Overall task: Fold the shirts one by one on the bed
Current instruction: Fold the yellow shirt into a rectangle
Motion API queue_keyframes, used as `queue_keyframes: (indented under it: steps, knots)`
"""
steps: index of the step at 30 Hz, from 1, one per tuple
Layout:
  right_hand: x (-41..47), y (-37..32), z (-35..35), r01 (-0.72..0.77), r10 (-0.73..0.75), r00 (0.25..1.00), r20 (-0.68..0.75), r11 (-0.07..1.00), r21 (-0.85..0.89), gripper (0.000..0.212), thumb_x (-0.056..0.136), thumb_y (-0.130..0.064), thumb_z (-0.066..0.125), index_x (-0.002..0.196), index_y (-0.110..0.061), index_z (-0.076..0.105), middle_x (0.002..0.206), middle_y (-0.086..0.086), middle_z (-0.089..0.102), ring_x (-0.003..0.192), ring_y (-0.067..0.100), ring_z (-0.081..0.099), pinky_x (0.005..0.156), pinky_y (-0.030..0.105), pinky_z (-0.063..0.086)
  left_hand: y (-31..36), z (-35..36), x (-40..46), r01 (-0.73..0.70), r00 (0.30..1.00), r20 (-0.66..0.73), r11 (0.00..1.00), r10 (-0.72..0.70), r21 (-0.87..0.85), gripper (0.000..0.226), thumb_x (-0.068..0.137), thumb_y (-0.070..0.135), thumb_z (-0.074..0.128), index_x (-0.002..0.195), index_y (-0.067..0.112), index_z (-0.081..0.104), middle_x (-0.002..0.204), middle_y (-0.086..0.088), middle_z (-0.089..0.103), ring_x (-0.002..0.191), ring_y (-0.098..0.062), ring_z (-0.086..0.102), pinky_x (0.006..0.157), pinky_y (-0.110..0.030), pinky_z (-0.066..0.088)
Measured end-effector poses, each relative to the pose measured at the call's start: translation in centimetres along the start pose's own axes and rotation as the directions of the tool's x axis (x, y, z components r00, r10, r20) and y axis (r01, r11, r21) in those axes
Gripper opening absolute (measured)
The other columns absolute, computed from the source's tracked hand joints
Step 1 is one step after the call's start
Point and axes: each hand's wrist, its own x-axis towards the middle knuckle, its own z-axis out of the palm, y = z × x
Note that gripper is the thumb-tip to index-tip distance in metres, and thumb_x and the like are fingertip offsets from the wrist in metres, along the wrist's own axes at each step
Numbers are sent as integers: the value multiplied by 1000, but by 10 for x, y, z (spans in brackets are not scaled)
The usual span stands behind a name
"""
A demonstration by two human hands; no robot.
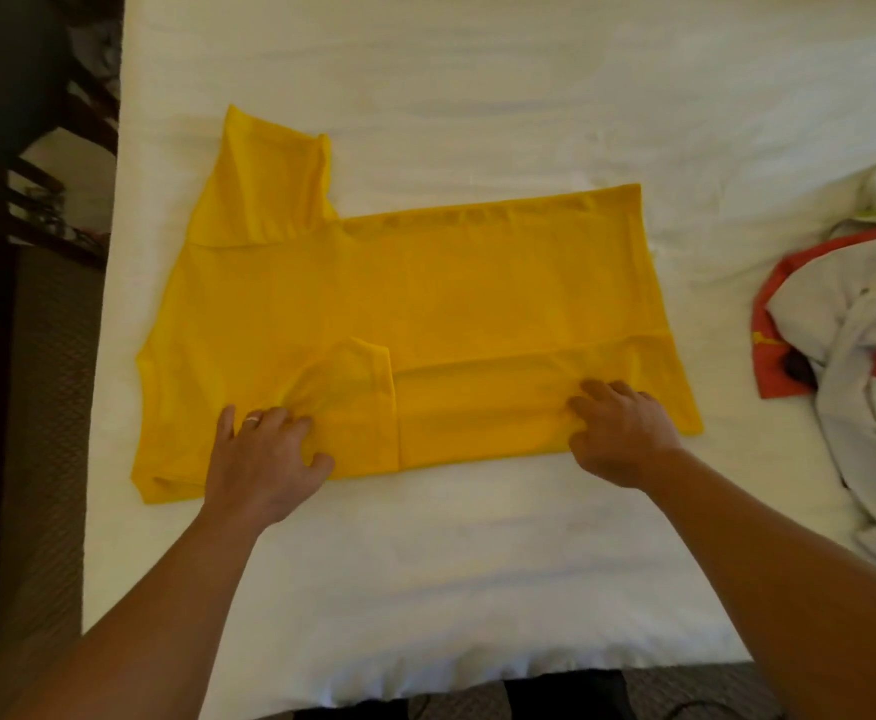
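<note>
Bed: white sheet (pixel 477 537) spread wide and slightly wrinkled, with a dark chair (pixel 14 148) off its left edge.
Yellow shirt: the yellow shirt (pixel 425 304) lies flat on the sheet, laid sideways, collar end toward the chair, hem toward the other side.
Look: plain bright yellow, thin knit; near edge already turned over in a long band, near sleeve folded onto the body, far sleeve sticking out beyond it.
Left hand: left hand (pixel 264 459) rests on the shirt's near edge beside the folded sleeve, fingers curled and bunching a little cloth.
Right hand: right hand (pixel 623 433) sits on the folded band nearer the hem, fingertips pressing and gathering a small pucker.
Handling: I'd judge it light, limp and quick to crease; best taken along the folded edge at two spread points so the band doesn't slip.
Waiting pile: crumpled white-and-red shirts (pixel 851 366) lie well clear of the yellow shirt's hem.
</note>
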Motion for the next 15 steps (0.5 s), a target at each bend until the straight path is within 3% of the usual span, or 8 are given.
queue_keyframes:
  steps: [3, 6, 10, 15]
  knots:
    - [22, 6, -20, -54, 60, 997, -55, 993, 103, 30, 94, -30, 49, 116, -15, 64, 124, 9, 62, 120, 31, 53, 90, 38, 47, 13, -19, 26, 63, 995, -70, 994, -69, -87, 55, 81, 52, 35, 92, 14, 74, 93, -10, 69, 90, -36, 63, 90, -50, 39]
    - [56, 14, -39, -39, 50, 994, -97, 993, 111, 26, 94, -24, 51, 113, -12, 63, 118, 12, 62, 119, 34, 54, 90, 42, 51, 21, -34, 64, 52, 990, -121, 986, -72, -158, 48, 84, 43, 39, 93, 9, 71, 93, -14, 66, 87, -39, 61, 75, -47, 44]
    - [108, 21, -61, -45, 66, 987, -147, 989, 138, 24, 93, -19, 53, 112, -11, 63, 118, 14, 61, 119, 35, 54, 87, 44, 50, 37, -56, 122, 31, 981, -174, 961, -81, -275, 25, 92, 26, 61, 105, 7, 71, 106, -18, 64, 99, -41, 60, 78, -49, 47]
    - [167, 30, -82, -68, 103, 968, -229, 985, 157, 23, 94, -16, 52, 113, -11, 64, 118, 15, 61, 118, 36, 54, 83, 43, 49, 43, -72, 187, -28, 969, -243, 953, -48, -300, 24, 89, 21, 64, 108, 9, 70, 110, -17, 64, 103, -42, 59, 80, -49, 48]
